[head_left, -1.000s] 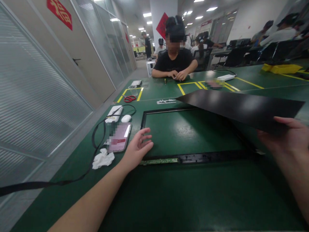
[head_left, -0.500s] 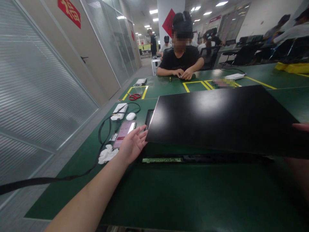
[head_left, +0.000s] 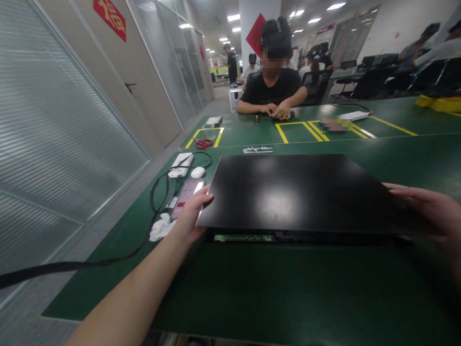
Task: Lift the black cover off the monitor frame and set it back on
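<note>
A glossy black display panel (head_left: 288, 187) is held between my two hands, just over the green table. My left hand (head_left: 192, 214) grips its left edge, thumb on the top face and the other fingers underneath, largely hidden. At the right edge, my right hand (head_left: 428, 204) is closed around the panel, its fingers partly out of sight. Below the panel's near edge shows a strip of green circuit board (head_left: 243, 238) in a dark frame (head_left: 324, 239); the panel covers the rest of that frame.
Left of the panel lie a phone (head_left: 187, 194), crumpled white tissue (head_left: 162, 227), a white case (head_left: 198, 172), a white power bank (head_left: 181, 165) and a black strap (head_left: 118, 261). Red scissors (head_left: 204, 143) and white strips (head_left: 258, 150) lie farther back. Across the table sits a person (head_left: 273, 86).
The panel has come down and shifted left, uncovering the white strips behind it. My left hand has closed on its edge, and my right hand has come further into view.
</note>
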Demonstrator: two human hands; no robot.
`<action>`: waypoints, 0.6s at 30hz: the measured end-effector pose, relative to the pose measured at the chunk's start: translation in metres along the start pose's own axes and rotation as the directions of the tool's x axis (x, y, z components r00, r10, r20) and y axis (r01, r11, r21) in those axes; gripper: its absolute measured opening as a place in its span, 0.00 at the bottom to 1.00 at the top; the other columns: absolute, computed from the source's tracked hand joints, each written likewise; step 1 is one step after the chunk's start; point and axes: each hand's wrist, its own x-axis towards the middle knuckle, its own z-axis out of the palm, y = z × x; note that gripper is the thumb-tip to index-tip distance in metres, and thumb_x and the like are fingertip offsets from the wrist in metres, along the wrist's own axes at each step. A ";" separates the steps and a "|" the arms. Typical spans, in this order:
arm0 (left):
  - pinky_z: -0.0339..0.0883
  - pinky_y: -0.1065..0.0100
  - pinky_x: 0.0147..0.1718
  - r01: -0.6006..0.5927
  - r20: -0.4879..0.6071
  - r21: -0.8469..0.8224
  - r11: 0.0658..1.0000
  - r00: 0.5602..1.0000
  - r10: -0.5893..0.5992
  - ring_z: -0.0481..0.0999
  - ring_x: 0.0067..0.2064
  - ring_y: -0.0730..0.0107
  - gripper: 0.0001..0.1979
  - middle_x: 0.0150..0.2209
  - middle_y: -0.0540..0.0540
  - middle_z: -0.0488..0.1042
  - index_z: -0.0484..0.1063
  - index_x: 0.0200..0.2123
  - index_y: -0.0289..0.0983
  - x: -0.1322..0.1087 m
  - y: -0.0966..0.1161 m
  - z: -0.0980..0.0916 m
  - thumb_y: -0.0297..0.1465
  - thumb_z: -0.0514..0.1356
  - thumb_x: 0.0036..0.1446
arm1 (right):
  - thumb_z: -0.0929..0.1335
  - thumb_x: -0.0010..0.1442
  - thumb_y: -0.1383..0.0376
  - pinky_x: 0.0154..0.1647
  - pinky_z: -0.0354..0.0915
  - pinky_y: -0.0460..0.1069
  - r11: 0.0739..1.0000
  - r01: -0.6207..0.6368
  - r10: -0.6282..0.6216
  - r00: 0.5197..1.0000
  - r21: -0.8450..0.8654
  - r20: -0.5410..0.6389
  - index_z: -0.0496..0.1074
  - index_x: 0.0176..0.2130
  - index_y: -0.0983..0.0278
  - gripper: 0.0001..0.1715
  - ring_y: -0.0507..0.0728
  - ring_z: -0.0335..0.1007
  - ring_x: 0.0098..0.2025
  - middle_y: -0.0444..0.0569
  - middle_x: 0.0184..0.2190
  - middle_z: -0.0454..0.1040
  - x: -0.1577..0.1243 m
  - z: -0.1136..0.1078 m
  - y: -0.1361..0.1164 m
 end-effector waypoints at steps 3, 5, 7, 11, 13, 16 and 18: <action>0.75 0.62 0.40 -0.037 -0.034 0.013 0.999 0.999 0.037 0.81 0.44 0.51 0.30 0.43 0.42 0.82 0.75 0.53 0.34 -0.003 0.004 0.002 0.28 0.66 0.43 | 0.69 0.43 0.64 0.30 0.75 0.53 0.991 -0.120 0.118 0.992 0.050 0.052 0.77 0.34 0.58 0.14 0.63 0.79 0.37 0.53 0.36 0.82 -0.002 0.010 -0.002; 0.75 0.62 0.39 -0.059 -0.057 0.025 0.998 0.997 0.060 0.82 0.42 0.52 0.28 0.41 0.43 0.83 0.76 0.52 0.34 -0.005 0.006 0.003 0.29 0.66 0.44 | 0.69 0.43 0.67 0.30 0.74 0.49 0.990 -0.111 0.105 0.992 0.083 0.073 0.78 0.37 0.60 0.18 0.59 0.79 0.35 0.53 0.37 0.82 0.000 0.011 0.000; 0.75 0.63 0.37 -0.078 -0.081 0.035 0.996 0.993 0.081 0.82 0.39 0.55 0.25 0.38 0.44 0.83 0.77 0.50 0.34 -0.006 0.008 0.003 0.29 0.66 0.44 | 0.69 0.43 0.68 0.28 0.73 0.46 0.991 -0.079 0.075 0.996 0.109 0.043 0.78 0.40 0.60 0.20 0.56 0.78 0.33 0.53 0.37 0.82 0.001 0.010 0.002; 0.74 0.68 0.29 -0.074 -0.093 0.043 0.996 0.993 0.078 0.82 0.36 0.57 0.25 0.38 0.44 0.83 0.79 0.49 0.34 -0.004 0.006 0.000 0.29 0.67 0.44 | 0.68 0.44 0.70 0.25 0.70 0.44 0.997 -0.032 0.038 0.995 0.067 -0.092 0.77 0.41 0.60 0.22 0.54 0.77 0.31 0.53 0.34 0.81 -0.003 0.012 -0.002; 0.72 0.70 0.26 -0.061 -0.092 0.052 0.997 0.994 0.065 0.82 0.36 0.58 0.26 0.40 0.43 0.83 0.78 0.49 0.33 -0.002 0.005 -0.001 0.28 0.67 0.43 | 0.68 0.44 0.70 0.25 0.69 0.44 0.999 -0.008 0.012 0.991 0.032 -0.134 0.77 0.41 0.60 0.21 0.55 0.76 0.30 0.53 0.32 0.81 -0.007 0.014 -0.004; 0.68 0.73 0.22 -0.053 -0.123 0.061 0.997 0.991 0.060 0.82 0.34 0.61 0.24 0.40 0.43 0.83 0.79 0.48 0.33 0.001 0.002 0.000 0.28 0.67 0.44 | 0.68 0.44 0.68 0.24 0.67 0.44 1.000 0.020 -0.021 0.985 -0.010 -0.172 0.78 0.40 0.61 0.20 0.55 0.76 0.31 0.53 0.30 0.80 -0.008 0.015 -0.005; 0.68 0.74 0.22 -0.049 -0.147 0.062 0.997 0.987 0.058 0.81 0.33 0.63 0.21 0.39 0.43 0.84 0.80 0.46 0.34 0.001 0.000 0.000 0.27 0.67 0.45 | 0.69 0.43 0.66 0.21 0.62 0.43 0.998 0.040 -0.049 0.980 -0.050 -0.194 0.79 0.39 0.61 0.20 0.53 0.72 0.29 0.53 0.30 0.80 -0.004 0.014 -0.002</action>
